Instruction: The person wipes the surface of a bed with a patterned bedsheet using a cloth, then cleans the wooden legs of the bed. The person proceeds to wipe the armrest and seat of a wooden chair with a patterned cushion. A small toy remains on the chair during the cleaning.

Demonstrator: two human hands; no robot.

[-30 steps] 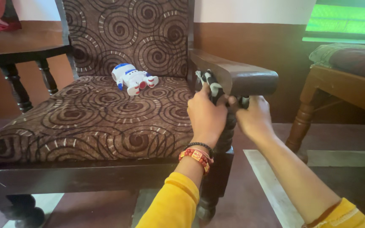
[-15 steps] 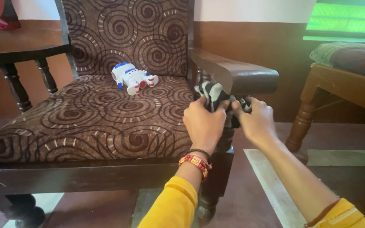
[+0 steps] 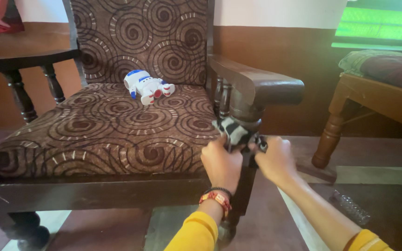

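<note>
A black-and-white cloth (image 3: 235,131) is wrapped around the turned front post of a dark wooden armchair (image 3: 257,86), just below its right armrest. My left hand (image 3: 221,163) grips the cloth on the seat side of the post. Gripping the other end on the outer side is my right hand (image 3: 275,160). Both hands sit low on the post, near seat level. A bead bracelet and a red thread band circle my left wrist. A small white, blue and red toy robot (image 3: 146,86) lies on the brown swirl-patterned seat cushion (image 3: 94,135).
A second wooden seat (image 3: 378,97) with a folded cushion stands at the right. A clear ridged plastic bottle (image 3: 350,208) lies on the floor near it. Behind runs a brown and white wall, with a green-lit window (image 3: 380,23) at top right.
Both hands have slid the cloth down the chair's front post, from just under the armrest to near seat level. The view has tilted slightly, revealing the bottle on the floor.
</note>
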